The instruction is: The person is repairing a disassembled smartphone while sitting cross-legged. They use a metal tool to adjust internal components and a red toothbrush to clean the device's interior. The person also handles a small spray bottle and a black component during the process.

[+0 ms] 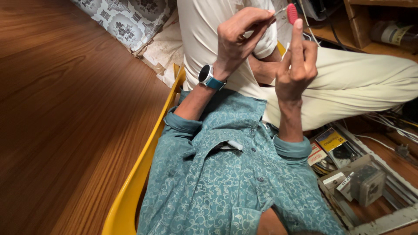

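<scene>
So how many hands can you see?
2. The left hand with the wristwatch pinches a thin metal piece. The right hand is beside it, fingertip at a small red part.

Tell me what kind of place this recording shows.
Probably a small repair or electrical workshop: an open drawer of packets and parts, loose cables, wooden shelving, and a wood-grain worktop.

floor [65,109]: brown wood | on it: patterned cushion [126,19], yellow chair [143,169]
</scene>
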